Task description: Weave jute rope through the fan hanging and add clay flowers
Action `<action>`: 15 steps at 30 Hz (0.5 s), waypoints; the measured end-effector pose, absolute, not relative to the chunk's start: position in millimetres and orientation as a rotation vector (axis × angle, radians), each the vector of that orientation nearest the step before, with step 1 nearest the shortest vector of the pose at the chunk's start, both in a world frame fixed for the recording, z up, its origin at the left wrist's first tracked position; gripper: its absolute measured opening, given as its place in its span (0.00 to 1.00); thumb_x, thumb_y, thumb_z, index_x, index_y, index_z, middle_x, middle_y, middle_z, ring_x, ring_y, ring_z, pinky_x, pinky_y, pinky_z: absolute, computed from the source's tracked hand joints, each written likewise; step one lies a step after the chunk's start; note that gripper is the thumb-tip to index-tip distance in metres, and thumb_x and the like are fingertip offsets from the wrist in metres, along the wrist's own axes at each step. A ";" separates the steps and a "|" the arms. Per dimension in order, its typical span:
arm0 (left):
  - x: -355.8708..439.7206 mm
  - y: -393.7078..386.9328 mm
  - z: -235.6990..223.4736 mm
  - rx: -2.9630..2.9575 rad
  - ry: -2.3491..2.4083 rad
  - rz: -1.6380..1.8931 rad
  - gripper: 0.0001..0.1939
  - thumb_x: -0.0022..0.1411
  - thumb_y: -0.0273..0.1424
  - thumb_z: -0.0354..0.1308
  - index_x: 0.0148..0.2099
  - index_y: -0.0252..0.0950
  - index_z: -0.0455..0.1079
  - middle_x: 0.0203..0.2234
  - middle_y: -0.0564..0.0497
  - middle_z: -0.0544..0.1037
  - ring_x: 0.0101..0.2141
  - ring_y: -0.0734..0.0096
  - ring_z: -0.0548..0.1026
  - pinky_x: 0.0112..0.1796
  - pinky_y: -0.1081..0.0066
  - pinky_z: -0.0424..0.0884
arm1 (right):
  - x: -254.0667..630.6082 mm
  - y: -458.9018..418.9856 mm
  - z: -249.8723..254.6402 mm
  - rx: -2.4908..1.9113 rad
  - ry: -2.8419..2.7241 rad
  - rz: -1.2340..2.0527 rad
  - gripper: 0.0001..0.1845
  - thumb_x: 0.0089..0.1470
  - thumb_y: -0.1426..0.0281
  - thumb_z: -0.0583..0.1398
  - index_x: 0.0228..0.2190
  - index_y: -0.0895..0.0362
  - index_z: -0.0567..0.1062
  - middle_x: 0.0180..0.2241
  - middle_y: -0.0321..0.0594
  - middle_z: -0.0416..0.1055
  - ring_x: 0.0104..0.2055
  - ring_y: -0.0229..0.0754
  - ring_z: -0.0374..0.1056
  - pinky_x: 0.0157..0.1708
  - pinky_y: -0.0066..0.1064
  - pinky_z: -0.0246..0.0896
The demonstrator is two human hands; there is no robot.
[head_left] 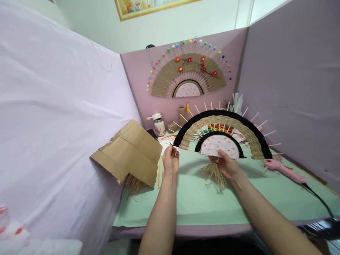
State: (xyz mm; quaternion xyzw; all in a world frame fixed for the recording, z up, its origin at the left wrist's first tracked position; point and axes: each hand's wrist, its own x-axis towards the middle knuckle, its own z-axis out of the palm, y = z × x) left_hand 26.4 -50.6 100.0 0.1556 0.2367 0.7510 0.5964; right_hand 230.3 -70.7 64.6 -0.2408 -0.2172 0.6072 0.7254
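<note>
My right hand (226, 165) grips the base of a half-made fan (223, 135), held upright over the green table (206, 200). The fan has a pink dotted centre, a black inner arc, woven jute, a black outer band and bare wooden sticks poking out. A jute tassel (216, 175) hangs below that hand. My left hand (171, 160) pinches the fan's left end, at a thin stick or strand too small to name.
A finished fan (188, 73) with red flowers and coloured beads hangs on the pink back panel. A folded cardboard piece (129, 153) lies left over sticks and straw. A pink glue gun (284, 170) with black cord lies right. A small bottle (159, 125) stands behind.
</note>
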 end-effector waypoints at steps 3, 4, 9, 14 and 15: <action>25.7 -50.5 99.7 0.345 0.532 1.737 0.04 0.51 0.25 0.61 0.28 0.33 0.68 0.20 0.57 0.71 0.23 0.84 0.69 0.27 0.80 0.62 | 230.6 -69.9 63.1 -0.526 -0.513 1.335 0.17 0.38 0.73 0.68 0.33 0.52 0.72 0.31 0.30 0.77 0.30 0.37 0.72 0.32 0.32 0.72; 25.5 -50.6 99.9 0.340 0.526 1.732 0.04 0.51 0.24 0.61 0.28 0.33 0.68 0.20 0.57 0.70 0.23 0.84 0.69 0.27 0.80 0.63 | 230.7 -69.6 62.6 -0.524 -0.520 1.336 0.17 0.38 0.73 0.68 0.33 0.52 0.72 0.31 0.30 0.77 0.30 0.37 0.72 0.32 0.32 0.72; 25.0 -51.0 101.0 0.316 0.503 1.688 0.04 0.52 0.24 0.60 0.28 0.32 0.68 0.20 0.55 0.70 0.22 0.83 0.69 0.25 0.80 0.63 | 230.8 -70.5 62.4 -0.511 -0.538 1.333 0.16 0.38 0.72 0.69 0.32 0.51 0.74 0.31 0.29 0.77 0.29 0.36 0.72 0.30 0.30 0.72; 24.7 -49.8 100.7 0.295 0.502 1.681 0.05 0.52 0.23 0.61 0.27 0.33 0.67 0.19 0.56 0.70 0.22 0.82 0.69 0.24 0.81 0.63 | 230.9 -72.3 64.9 -0.521 -0.510 1.358 0.15 0.39 0.73 0.68 0.32 0.49 0.74 0.33 0.28 0.78 0.31 0.38 0.73 0.34 0.31 0.72; 24.6 -49.5 100.6 0.293 0.502 1.681 0.05 0.52 0.23 0.61 0.27 0.33 0.67 0.19 0.56 0.70 0.22 0.82 0.69 0.24 0.81 0.63 | 230.9 -72.3 65.0 -0.522 -0.510 1.358 0.15 0.39 0.73 0.68 0.33 0.49 0.74 0.33 0.28 0.78 0.32 0.38 0.73 0.34 0.31 0.73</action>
